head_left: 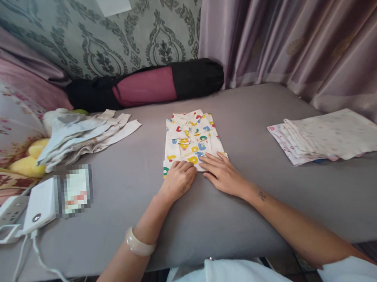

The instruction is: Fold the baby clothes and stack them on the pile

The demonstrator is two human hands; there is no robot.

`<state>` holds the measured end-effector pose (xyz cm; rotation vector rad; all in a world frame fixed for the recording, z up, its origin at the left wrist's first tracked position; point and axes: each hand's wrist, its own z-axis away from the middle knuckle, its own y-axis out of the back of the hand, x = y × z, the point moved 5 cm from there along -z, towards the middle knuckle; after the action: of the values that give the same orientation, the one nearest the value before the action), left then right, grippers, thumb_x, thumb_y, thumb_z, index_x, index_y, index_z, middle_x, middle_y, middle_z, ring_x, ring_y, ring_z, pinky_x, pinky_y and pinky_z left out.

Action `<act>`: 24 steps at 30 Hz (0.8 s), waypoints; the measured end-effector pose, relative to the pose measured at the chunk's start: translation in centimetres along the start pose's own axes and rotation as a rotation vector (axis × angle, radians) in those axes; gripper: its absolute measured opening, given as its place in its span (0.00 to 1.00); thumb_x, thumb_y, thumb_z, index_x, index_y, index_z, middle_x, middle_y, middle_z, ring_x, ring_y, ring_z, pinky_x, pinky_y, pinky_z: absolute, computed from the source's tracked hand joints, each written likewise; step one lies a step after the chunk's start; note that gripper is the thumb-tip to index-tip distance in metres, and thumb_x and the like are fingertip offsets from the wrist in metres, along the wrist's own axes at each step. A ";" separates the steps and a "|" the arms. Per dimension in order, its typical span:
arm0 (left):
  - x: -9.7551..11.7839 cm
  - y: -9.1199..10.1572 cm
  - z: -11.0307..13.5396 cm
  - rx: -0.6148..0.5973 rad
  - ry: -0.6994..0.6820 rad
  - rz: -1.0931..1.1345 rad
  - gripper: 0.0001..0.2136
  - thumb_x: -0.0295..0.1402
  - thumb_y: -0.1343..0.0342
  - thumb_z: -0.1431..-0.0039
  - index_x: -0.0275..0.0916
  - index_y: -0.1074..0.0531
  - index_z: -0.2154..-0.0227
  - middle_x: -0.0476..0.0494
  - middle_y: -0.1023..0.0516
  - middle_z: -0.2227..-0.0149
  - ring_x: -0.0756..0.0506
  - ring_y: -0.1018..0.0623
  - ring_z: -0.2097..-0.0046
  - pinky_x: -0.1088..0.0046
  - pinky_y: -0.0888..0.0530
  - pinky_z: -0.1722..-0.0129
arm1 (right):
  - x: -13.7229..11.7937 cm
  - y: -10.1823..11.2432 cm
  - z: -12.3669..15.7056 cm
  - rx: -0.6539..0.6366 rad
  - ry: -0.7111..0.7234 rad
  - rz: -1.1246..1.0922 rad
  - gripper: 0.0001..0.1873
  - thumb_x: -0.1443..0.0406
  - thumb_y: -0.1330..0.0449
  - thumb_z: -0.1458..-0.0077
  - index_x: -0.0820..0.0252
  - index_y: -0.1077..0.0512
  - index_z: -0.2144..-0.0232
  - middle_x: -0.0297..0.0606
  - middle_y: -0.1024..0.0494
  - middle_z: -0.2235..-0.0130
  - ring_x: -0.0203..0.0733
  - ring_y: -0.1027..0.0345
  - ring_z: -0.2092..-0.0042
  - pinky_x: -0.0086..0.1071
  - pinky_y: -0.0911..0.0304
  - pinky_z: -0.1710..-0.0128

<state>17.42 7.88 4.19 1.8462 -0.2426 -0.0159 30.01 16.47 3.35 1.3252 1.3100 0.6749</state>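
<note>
Fingers [186, 168] of the left hand [178, 179] are curled in, knuckles up, on the near hem of the shirt [191, 138]; whether they pinch the cloth cannot be told. Fingers [213, 162] of the right hand [223, 173] lie flat and spread, released, pressing the same hem just beside the left hand. The shirt is folded into a neat oblong, white with coloured letters, and rests in the middle of the grey bed [249, 197], its collar end away from the person. A pale bangle [139, 244] circles the left wrist. To the right, well apart from the shirt, sits a stack of folded cloths [330, 135]. To the left lies a looser pile of pale clothes [86, 135], with a yellow toy [28, 165] beside it. At the near left edge are a white charger [41, 205] and a power strip [6, 215], cables trailing off the bed. Along the far side lies a black and maroon bag [147, 86], against the patterned wall [121, 34], with a mauve curtain [297, 36] hanging to the right.
</note>
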 end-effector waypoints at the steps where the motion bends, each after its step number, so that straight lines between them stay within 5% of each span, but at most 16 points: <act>1: 0.1 0.1 0.0 0.028 -0.007 -0.010 0.12 0.31 0.57 0.32 0.38 0.27 0.61 0.41 0.22 0.60 0.43 0.25 0.57 0.64 0.32 0.56 | 0.1 0.0 0.0 0.015 0.003 -0.001 0.19 0.63 0.50 0.35 0.56 0.32 0.44 0.40 0.35 0.38 0.45 0.48 0.34 0.50 0.57 0.34; 6: 0.1 0.4 -0.1 0.151 0.006 -0.016 0.10 0.30 0.56 0.33 0.38 0.29 0.60 0.41 0.21 0.58 0.44 0.24 0.56 0.64 0.31 0.55 | 1.2 0.3 0.0 0.085 -0.035 0.028 0.22 0.71 0.51 0.38 0.58 0.32 0.43 0.41 0.30 0.41 0.45 0.43 0.37 0.48 0.50 0.36; 11: -0.9 0.0 0.5 0.100 0.053 -0.027 0.10 0.34 0.51 0.35 0.38 0.29 0.56 0.39 0.22 0.53 0.41 0.24 0.51 0.61 0.30 0.53 | 2.9 0.5 0.4 0.110 -0.093 0.045 0.27 0.77 0.51 0.44 0.63 0.31 0.44 0.44 0.28 0.43 0.45 0.39 0.39 0.46 0.45 0.37; 19: -5.0 0.4 3.3 0.048 0.246 -0.008 0.20 0.21 0.57 0.40 0.40 0.29 0.50 0.41 0.25 0.46 0.43 0.26 0.44 0.61 0.30 0.45 | 4.6 0.6 1.0 0.116 -0.107 0.018 0.30 0.80 0.56 0.46 0.61 0.30 0.45 0.43 0.28 0.43 0.43 0.37 0.40 0.42 0.41 0.39; 24: -4.7 1.5 4.0 0.036 0.220 0.006 0.23 0.20 0.58 0.42 0.39 0.31 0.47 0.41 0.26 0.44 0.44 0.27 0.42 0.58 0.33 0.41 | 4.3 1.6 1.5 0.069 -0.031 0.052 0.34 0.82 0.56 0.50 0.62 0.32 0.43 0.44 0.30 0.41 0.43 0.38 0.39 0.44 0.42 0.38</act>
<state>12.07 4.56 3.91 1.8657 -0.0950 0.1953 32.82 20.36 3.21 1.4241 1.2871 0.6476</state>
